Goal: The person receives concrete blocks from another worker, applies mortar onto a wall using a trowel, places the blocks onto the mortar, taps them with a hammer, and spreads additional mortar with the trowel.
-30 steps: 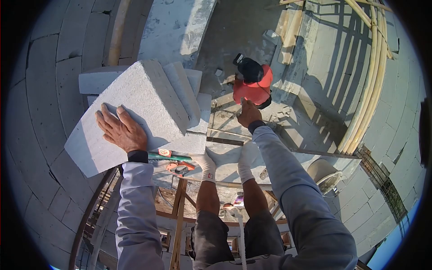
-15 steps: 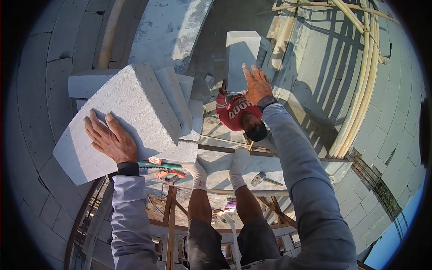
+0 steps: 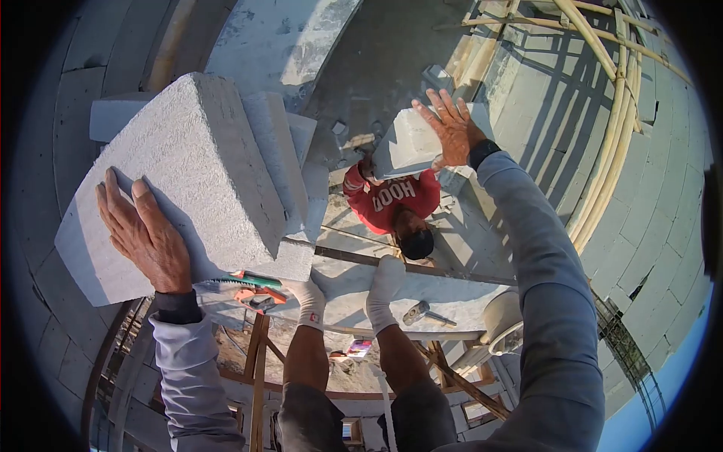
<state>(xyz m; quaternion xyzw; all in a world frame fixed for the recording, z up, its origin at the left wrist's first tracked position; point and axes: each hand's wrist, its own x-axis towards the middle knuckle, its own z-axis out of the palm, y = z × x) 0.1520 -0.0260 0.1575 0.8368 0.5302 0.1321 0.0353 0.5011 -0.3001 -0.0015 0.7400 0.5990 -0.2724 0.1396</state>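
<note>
My left hand [image 3: 149,239] lies flat on the face of a large white-grey building block [image 3: 177,151], fingers stretched out. That block leans at an angle against thinner slabs [image 3: 275,154] on its right. My right hand [image 3: 454,129] is out in front with fingers spread, beside and partly over another pale block [image 3: 409,145]; whether the palm touches it, I cannot tell. Below, a person in a red shirt [image 3: 392,197] and dark cap has a hand at that block's left side; their other hand is hidden.
My socked feet stand on a ledge [image 3: 350,290]. Near them lie a green-edged handsaw [image 3: 252,279], an orange-handled tool [image 3: 260,297] and a hammer [image 3: 429,315]. A bucket [image 3: 506,324] sits at right. Bamboo poles [image 3: 621,151] and block walls [image 3: 648,203] flank the area.
The person's block has tilted, now showing a shorter face beside my right hand. My right hand has shifted right. My left hand stays on the large block, and a bucket has come into view.
</note>
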